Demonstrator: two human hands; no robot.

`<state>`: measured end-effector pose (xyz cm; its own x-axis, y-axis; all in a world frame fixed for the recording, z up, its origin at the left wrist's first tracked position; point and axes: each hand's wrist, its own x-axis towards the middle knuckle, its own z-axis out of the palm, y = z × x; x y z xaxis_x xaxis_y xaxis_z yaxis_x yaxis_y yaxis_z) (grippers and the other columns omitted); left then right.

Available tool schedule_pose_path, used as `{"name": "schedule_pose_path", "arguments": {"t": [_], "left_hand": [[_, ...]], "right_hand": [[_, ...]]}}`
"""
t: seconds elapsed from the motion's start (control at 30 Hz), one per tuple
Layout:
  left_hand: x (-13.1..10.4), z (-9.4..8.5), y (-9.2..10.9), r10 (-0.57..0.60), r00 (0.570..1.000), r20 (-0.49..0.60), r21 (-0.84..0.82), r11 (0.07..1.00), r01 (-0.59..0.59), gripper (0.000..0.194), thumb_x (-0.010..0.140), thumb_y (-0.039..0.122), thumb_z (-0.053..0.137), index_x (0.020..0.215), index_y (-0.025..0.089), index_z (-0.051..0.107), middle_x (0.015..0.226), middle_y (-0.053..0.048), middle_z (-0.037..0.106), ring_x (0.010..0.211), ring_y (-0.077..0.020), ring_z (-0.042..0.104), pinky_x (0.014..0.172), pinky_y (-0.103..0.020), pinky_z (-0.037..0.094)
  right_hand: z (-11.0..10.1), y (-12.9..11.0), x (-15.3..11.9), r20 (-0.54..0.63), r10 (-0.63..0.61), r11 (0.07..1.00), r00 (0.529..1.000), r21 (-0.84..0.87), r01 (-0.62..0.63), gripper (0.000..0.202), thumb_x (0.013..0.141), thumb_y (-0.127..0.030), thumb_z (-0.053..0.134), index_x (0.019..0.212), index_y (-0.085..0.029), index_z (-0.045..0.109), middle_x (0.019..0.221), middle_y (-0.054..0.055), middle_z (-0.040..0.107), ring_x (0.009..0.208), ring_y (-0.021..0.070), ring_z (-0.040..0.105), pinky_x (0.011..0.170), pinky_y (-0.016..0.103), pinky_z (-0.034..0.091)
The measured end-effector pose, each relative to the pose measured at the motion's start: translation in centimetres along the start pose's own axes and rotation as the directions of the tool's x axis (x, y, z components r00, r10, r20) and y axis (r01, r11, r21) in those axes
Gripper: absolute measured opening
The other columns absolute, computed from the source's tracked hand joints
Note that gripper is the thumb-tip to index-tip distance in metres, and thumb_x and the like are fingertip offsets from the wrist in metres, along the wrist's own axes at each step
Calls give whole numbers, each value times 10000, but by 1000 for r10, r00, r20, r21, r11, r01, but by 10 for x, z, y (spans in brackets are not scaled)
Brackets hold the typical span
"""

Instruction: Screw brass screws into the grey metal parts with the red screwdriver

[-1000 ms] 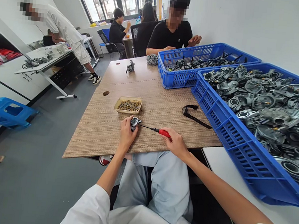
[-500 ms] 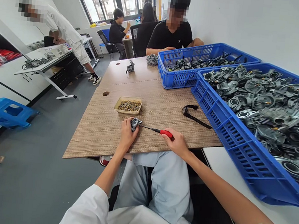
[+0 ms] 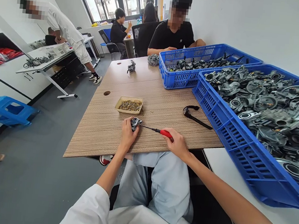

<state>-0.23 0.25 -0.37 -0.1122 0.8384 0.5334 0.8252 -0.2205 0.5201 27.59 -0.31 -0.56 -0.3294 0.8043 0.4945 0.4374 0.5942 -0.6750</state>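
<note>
My left hand [image 3: 129, 133] grips a small grey metal carburetor body [image 3: 135, 123] at the near part of the wooden table. In my right hand [image 3: 176, 142] is a screwdriver [image 3: 165, 133] with a red handle and a thin dark shaft. The shaft points left, and its tip meets the right side of the carburetor body; the exact contact point is too small to make out. Just beyond my left hand stands a cream tray [image 3: 128, 111] full of small brass-coloured parts. A few loose pieces lie to the right of that tray.
A black wristwatch [image 3: 197, 117] lies right of the screwdriver. Two blue crates [image 3: 221, 125] of metal carburetor parts line the right side. Another carburetor [image 3: 131, 66] stands farther back on the table [image 3: 91, 127]. Across it sits a person in black [image 3: 170, 37].
The view has shifted very slightly. Both hands keep their hold, and the screwdriver tip stays at the carburetor body.
</note>
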Motion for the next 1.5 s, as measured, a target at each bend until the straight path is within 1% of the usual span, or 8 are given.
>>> {"name": "schedule_pose_path", "arguments": {"t": [0.13,0.37,0.8,0.93,1.1,1.33,1.4,1.5], "left_hand": [[0,0,0,-3,1000,6,8,1000,3,397,923,217,622,1305,197,517,1246,-129,590,1201,-306,530,1055,-467,459],[0,-1,1,11,1000,4,25,1000,-11,409,925,206,614,1324,193,520,1255,-141,594,1191,-309,529,1048,-466,460],[-1,-2,4,19,1000,7,32,999,-19,418,916,188,616,1325,206,532,1258,-132,592,1187,-316,528,1046,-465,464],[-1,-2,4,31,1000,4,33,999,-31,413,918,179,612,1322,197,528,1248,-136,593,1172,-311,522,1039,-461,464],[-1,-2,2,42,999,21,51,998,-43,407,917,177,613,1314,197,525,1234,-140,586,1159,-312,521,1024,-461,469],[-1,-1,3,44,999,17,49,998,-45,405,915,174,616,1308,211,524,1228,-135,585,1161,-309,531,1028,-460,471],[-1,0,4,36,999,10,34,999,-36,407,911,176,619,1305,208,521,1237,-137,590,1177,-305,535,1037,-458,471],[0,3,3,-14,1000,-11,-11,1000,14,392,906,200,635,1283,201,528,1230,-136,611,1181,-297,556,1037,-450,472]], "right_hand": [[1,1,-1,-8,-18,1000,1000,0,18,227,1030,-264,565,1248,-250,625,1166,80,725,1078,256,707,900,376,582],[1,1,-1,-21,-22,1000,1000,-5,22,256,1019,-261,576,1267,-260,639,1150,79,731,1052,262,717,891,389,595],[2,3,-1,-13,-1,1000,1000,8,1,238,1028,-275,577,1257,-250,635,1144,76,727,1051,250,710,855,357,585],[2,4,-1,-1,23,1000,1000,20,-23,231,1019,-297,586,1233,-244,656,1142,81,742,1028,254,716,841,359,582],[2,4,2,-16,77,997,997,29,-76,229,997,-358,614,1163,-222,693,1079,90,766,925,253,725,793,355,569],[-5,-4,7,51,152,988,987,13,-153,220,997,-407,597,1007,-215,703,840,33,748,719,208,679,679,297,487],[-7,-6,7,37,170,985,985,6,-171,241,997,-427,588,989,-213,697,834,35,747,728,213,681,685,297,483],[-8,-4,8,-46,211,977,976,-28,-212,284,1011,-454,556,1020,-207,695,886,55,754,775,224,688,731,308,496]]}}
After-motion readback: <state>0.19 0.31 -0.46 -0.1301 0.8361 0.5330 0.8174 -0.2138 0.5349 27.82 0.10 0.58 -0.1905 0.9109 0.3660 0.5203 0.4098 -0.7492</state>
